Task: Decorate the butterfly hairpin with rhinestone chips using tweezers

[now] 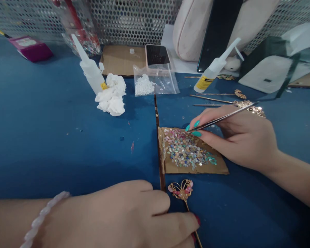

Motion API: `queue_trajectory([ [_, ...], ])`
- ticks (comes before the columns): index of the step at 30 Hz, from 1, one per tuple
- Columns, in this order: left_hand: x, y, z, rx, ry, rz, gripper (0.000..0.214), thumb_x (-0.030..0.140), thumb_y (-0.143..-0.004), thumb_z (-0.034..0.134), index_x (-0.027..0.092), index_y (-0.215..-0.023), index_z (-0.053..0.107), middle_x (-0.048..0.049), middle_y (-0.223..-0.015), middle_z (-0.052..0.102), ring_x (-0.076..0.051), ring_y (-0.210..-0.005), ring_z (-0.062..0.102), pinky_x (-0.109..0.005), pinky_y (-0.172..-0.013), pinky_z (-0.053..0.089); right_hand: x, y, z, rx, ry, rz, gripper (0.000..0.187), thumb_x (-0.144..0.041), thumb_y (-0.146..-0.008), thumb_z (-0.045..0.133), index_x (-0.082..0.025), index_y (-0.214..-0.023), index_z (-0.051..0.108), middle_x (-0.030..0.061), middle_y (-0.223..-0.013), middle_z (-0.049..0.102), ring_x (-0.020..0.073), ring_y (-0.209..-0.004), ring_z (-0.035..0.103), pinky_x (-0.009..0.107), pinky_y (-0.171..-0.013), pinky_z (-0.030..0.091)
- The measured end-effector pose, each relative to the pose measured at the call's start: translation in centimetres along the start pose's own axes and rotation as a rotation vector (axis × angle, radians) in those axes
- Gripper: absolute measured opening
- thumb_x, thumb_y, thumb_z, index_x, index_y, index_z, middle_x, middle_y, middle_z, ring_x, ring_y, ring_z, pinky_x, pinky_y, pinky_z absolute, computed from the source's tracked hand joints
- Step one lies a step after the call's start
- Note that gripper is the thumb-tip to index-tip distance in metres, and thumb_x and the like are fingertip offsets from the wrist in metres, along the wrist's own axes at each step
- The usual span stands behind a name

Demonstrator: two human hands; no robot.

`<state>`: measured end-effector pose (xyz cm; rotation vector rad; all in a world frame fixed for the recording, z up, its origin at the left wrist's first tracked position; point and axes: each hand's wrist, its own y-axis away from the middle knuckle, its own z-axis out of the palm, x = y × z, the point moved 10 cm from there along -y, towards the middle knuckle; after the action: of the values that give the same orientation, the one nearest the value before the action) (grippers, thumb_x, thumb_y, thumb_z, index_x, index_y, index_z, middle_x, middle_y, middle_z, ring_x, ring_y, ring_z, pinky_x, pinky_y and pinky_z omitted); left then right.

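On a blue worktable (54, 137), seen from the wearer's head camera, two bare hands work over a butterfly hairpin and a heap of tiny coloured stones. Far left at the back lies a magenta box (31, 48); nearer centre a white glue bottle (91, 70) stands upright, touching a crumpled white tissue (111, 94). Along the bottom edge, the left hand (124, 217), a pale bead bracelet (42, 217) at its wrist, rests on the table with fingers closed together, pinching the thin stem of the gold butterfly hairpin (182, 190); the ornament lies flat on the table just beyond the fingertips and just below a scrap of cardboard (219, 167). That scrap bears the spread of stones (187, 150), pink, green and pearly. Behind it sit a clear bag of white beads (150, 84) and a phone (157, 55). To the right, the right hand (237, 137), nails painted teal, is clamped on metal tweezers (219, 119) whose tips reach down to the upper edge of the stones; whether they grip one cannot be made out. Beyond the hand, a second glue bottle (213, 70) lies tilted, near several gold hairpins (222, 100) laid in a row. A perforated metal screen (134, 20) closes the back.
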<state>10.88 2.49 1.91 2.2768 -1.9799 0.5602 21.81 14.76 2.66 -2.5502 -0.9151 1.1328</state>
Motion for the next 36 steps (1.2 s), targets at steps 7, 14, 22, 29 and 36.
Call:
queue_trajectory([
  [7,0.3,0.2,-0.1,-0.015,-0.062,0.053,0.028,0.021,-0.099,0.041,0.021,-0.115,0.064,0.0064,-0.128,0.059,-0.012,-0.080,0.060,-0.026,-0.062,0.053,-0.1,0.1,-0.4,0.031,0.008,0.001,0.020,-0.013,-0.080,0.060,-0.029,-0.093,0.060,-0.0019,-0.089,0.066,0.0195,-0.082,0.065,0.036,-0.074,0.054],
  [14,0.7,0.6,0.2,-0.028,-0.106,0.071,0.033,0.023,-0.100,0.035,0.019,-0.121,0.060,0.0041,-0.132,0.055,-0.015,-0.086,0.057,-0.029,-0.069,0.053,-1.1,1.0,-1.1,0.101,0.031,-0.008,0.021,-0.013,-0.080,0.061,-0.028,-0.094,0.060,-0.0019,-0.089,0.065,0.0188,-0.082,0.066,0.035,-0.073,0.054],
  [22,0.6,0.6,0.6,-0.017,-0.068,0.036,0.035,0.022,-0.101,0.030,0.018,-0.122,0.058,0.0046,-0.133,0.055,-0.015,-0.087,0.058,-0.030,-0.064,0.050,-4.7,3.3,-1.2,0.079,0.021,-0.024,0.022,-0.010,-0.080,0.060,-0.028,-0.093,0.059,-0.0035,-0.088,0.068,0.0151,-0.082,0.067,0.030,-0.072,0.055],
  [29,0.7,0.4,0.6,0.016,-0.098,0.036,0.032,0.017,-0.098,0.037,0.019,-0.116,0.063,-0.0032,-0.130,0.058,-0.016,-0.087,0.062,-0.026,-0.066,0.050,-6.7,4.7,0.8,-0.118,0.002,-0.078,0.022,-0.008,-0.082,0.055,-0.026,-0.093,0.054,-0.0034,-0.085,0.070,0.0115,-0.080,0.069,0.022,-0.075,0.059],
  [36,0.9,0.4,1.0,0.007,-0.084,0.050,0.030,0.015,-0.096,0.039,0.019,-0.112,0.065,-0.0039,-0.127,0.060,-0.018,-0.094,0.062,-0.029,-0.066,0.053,-7.3,4.1,1.3,-0.184,0.036,-0.119,0.024,-0.007,-0.081,0.053,-0.028,-0.093,0.055,-0.0033,-0.081,0.072,0.0111,-0.078,0.070,0.018,-0.078,0.058],
])
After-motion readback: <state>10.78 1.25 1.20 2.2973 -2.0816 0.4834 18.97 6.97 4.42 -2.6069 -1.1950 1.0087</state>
